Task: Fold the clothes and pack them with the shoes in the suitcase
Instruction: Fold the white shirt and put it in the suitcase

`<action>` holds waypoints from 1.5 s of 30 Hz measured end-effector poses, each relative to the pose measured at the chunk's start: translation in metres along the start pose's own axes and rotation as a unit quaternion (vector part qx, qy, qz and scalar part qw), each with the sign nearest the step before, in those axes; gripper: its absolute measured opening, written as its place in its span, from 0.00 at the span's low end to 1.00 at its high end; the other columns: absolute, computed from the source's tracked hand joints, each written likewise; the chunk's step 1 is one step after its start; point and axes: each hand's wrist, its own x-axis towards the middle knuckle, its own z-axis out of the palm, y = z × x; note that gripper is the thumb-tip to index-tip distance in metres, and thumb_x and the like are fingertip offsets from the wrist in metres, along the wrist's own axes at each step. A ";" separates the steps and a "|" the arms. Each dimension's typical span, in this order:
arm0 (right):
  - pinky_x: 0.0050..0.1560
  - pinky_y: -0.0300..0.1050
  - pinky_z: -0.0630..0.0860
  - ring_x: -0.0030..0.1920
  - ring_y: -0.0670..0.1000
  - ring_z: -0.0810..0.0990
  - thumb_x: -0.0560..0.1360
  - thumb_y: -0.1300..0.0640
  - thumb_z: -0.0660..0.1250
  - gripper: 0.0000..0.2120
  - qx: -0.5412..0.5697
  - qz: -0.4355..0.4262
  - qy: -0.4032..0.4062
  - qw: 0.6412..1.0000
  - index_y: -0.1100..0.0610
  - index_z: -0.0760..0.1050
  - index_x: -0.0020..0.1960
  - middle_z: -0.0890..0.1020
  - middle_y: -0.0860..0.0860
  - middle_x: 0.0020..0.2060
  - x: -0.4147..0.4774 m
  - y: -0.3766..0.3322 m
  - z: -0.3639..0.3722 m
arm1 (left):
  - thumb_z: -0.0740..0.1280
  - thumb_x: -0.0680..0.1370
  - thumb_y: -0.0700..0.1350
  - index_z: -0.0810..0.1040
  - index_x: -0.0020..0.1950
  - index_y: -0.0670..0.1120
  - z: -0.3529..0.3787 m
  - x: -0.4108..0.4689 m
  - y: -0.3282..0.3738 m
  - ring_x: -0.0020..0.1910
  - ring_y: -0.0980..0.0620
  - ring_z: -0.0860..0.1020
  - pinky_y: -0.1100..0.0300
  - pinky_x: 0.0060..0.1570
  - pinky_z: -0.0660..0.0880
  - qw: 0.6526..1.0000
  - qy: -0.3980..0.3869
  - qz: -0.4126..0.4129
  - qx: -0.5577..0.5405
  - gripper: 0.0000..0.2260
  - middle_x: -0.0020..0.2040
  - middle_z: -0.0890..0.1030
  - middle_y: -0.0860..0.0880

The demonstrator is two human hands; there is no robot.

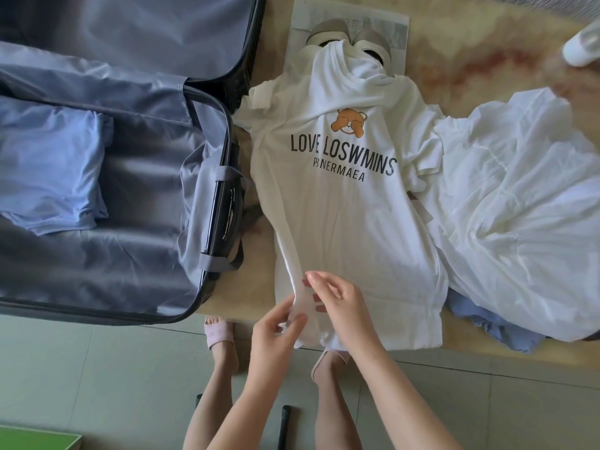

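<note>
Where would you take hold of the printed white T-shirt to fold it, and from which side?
Probably its left side edge near the hem, coming from the near side of the table. The T-shirt lies flat, print up, collar far off over the shoes, hem at the near edge. The left hand and right hand both pinch that bunched edge there.

white T-shirt (350, 222) | print: "LOVE LOSWMINS" | below: "PBNERMAEA", second letter unclear
</note>
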 end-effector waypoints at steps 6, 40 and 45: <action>0.50 0.49 0.81 0.46 0.51 0.84 0.73 0.50 0.70 0.10 0.034 0.031 0.001 0.999 0.55 0.83 0.49 0.85 0.51 0.41 -0.002 0.008 -0.018 | 0.59 0.78 0.29 0.75 0.63 0.55 -0.001 0.006 0.014 0.51 0.56 0.82 0.68 0.51 0.73 0.990 -0.133 -0.036 -0.015 0.24 0.55 0.83 0.56; 0.38 0.35 0.73 0.40 0.47 0.81 0.77 0.59 0.65 0.05 0.065 -0.031 0.116 0.991 0.54 0.78 0.43 0.83 0.50 0.38 -0.021 0.041 -0.051 | 0.71 0.74 0.51 0.75 0.49 0.48 0.027 0.217 0.216 0.48 0.48 0.78 0.49 0.53 0.75 0.954 0.135 -0.118 -0.239 0.09 0.47 0.79 0.49; 0.38 0.35 0.73 0.43 0.45 0.80 0.75 0.63 0.63 0.08 0.011 -0.027 0.125 0.992 0.52 0.77 0.45 0.82 0.45 0.39 -0.022 0.042 -0.059 | 0.70 0.75 0.48 0.72 0.65 0.48 0.026 0.220 0.225 0.50 0.51 0.79 0.57 0.46 0.79 0.970 0.198 0.042 -0.139 0.19 0.54 0.79 0.50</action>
